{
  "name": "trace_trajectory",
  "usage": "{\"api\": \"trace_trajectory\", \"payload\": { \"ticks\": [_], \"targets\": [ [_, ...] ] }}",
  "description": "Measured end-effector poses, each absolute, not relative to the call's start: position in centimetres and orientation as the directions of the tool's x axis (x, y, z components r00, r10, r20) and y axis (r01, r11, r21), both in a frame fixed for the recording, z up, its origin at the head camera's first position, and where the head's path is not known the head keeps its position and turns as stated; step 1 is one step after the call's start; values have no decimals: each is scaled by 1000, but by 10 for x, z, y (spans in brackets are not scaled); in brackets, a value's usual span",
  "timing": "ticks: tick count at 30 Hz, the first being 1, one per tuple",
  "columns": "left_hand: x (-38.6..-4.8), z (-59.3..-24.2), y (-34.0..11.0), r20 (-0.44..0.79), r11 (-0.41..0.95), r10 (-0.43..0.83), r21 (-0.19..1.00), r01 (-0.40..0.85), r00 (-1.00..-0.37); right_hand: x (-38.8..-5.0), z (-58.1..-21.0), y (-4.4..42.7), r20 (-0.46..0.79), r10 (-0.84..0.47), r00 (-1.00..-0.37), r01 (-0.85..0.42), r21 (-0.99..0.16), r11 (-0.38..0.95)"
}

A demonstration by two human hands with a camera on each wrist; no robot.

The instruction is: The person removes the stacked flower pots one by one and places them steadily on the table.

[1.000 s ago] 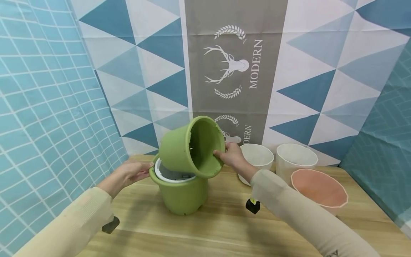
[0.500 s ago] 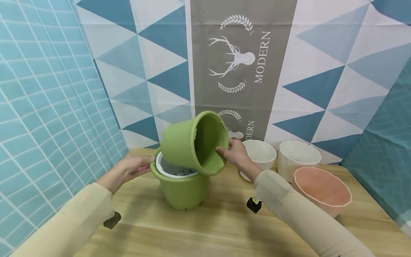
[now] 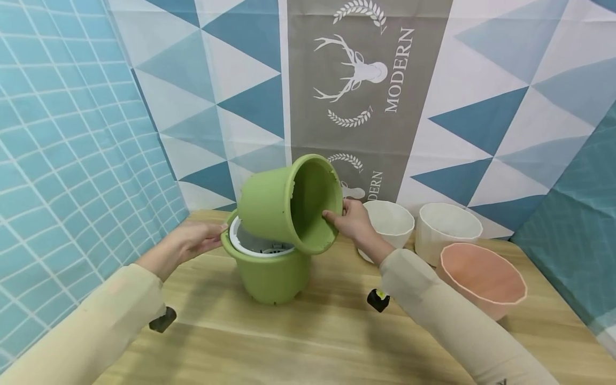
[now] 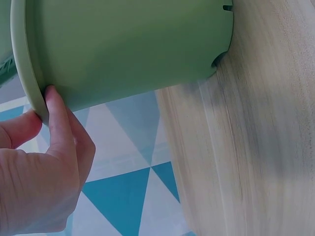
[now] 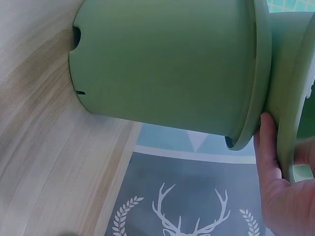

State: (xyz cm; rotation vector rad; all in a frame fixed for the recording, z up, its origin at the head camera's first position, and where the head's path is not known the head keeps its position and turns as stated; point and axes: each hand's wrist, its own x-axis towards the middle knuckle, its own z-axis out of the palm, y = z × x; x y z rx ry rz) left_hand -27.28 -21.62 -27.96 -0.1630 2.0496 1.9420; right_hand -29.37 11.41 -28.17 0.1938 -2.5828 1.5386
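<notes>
A green plant pot (image 3: pixel 274 278) stands upright on the wooden table, with a white pot (image 3: pixel 240 243) nested inside its rim. Dark bits show on the white pot's inside floor. My left hand (image 3: pixel 199 238) pinches the standing pot's rim on its left side, thumb and fingers on either side of the edge in the left wrist view. Above the nested pots a second green pot (image 3: pixel 269 206) lies tipped on its side, its mouth turned to the right. My right hand (image 3: pixel 353 219) grips that tipped pot's rim, with the thumb inside the mouth.
At the right stand a white faceted pot (image 3: pixel 392 222), a second white pot (image 3: pixel 447 227) and a salmon-pink pot (image 3: pixel 483 275). Patterned cloth (image 3: pixel 250 69) hangs behind the table (image 3: pixel 298 342), and a blue tiled sheet (image 3: pixel 62 160) borders the left.
The camera view has shifted slightly. Both hands keep their holds on the two green pots, and the tipped pot stays tilted over the standing one.
</notes>
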Motion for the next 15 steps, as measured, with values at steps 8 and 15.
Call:
{"api": "trace_trajectory", "payload": {
  "ticks": [8, 15],
  "targets": [
    [-272, -276, -215, -297, 53, 128, 955, -293, -946, -294, -278, 114, 166, -51, -985, -170, -859, 483],
    [-272, -278, -214, -293, 31, 137, 956, -291, -946, -293, -281, 114, 173, -36, -984, -168, -852, 496]
  ]
}}
